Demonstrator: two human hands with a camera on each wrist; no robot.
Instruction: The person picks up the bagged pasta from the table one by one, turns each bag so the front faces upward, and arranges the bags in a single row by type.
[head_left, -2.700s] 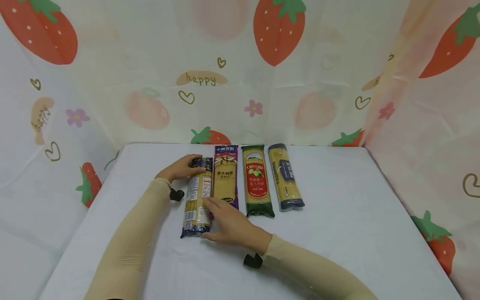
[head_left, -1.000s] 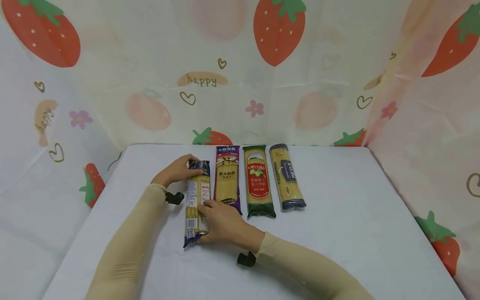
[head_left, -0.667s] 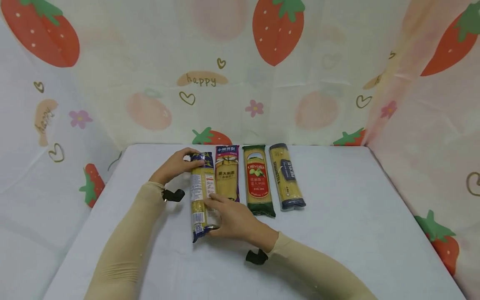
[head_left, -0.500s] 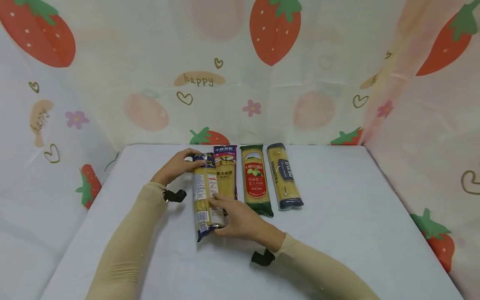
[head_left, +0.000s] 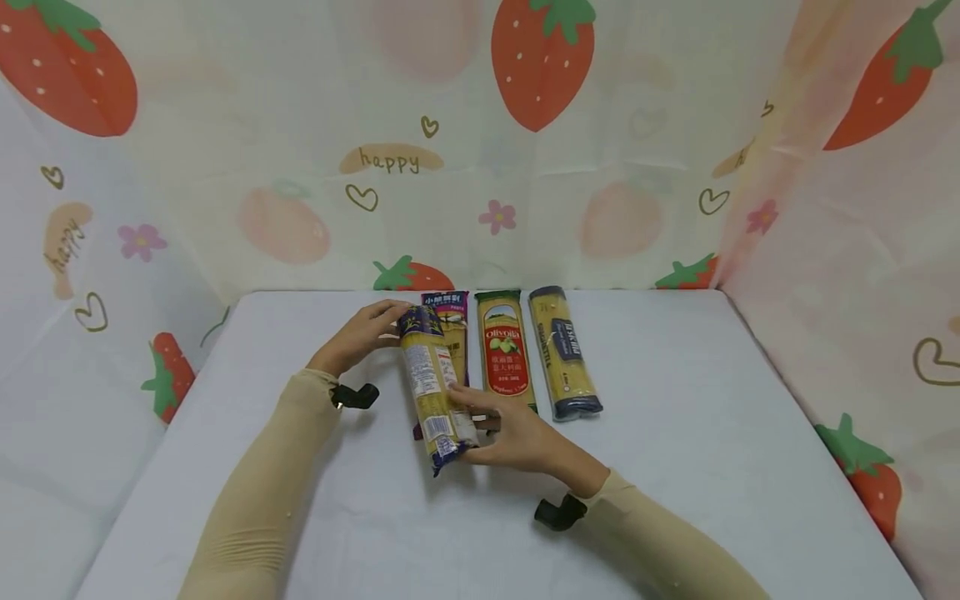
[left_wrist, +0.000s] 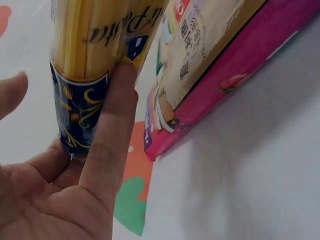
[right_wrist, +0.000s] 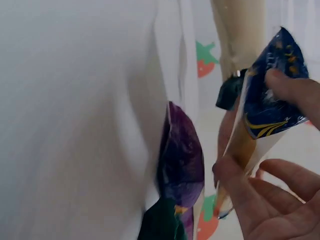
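A spaghetti pack point(head_left: 427, 379) with blue ends is raised above the table, tilted and partly covering a purple pasta pack point(head_left: 459, 337). My right hand point(head_left: 517, 433) holds its near end, the thumb on the blue wrapper point(right_wrist: 265, 110) and fingers on the other side. At the far end is my left hand point(head_left: 360, 337); its extended fingers point(left_wrist: 102, 155) lie against the pack while the thumb stands away from it. To the right lie a green-ended pack point(head_left: 506, 358) with a red label and a yellow spaghetti pack point(head_left: 562, 354) with dark ends.
A white cloth covers the table point(head_left: 660, 483). Behind it hangs a strawberry-print curtain point(head_left: 420, 225), with similar cloth down both sides. Each wrist carries a small black mount point(head_left: 558, 512).
Both hands have carried the spaghetti pack from left of the purple pack to over it. Its near end has swung right, and the left thumb has come off the wrapper.
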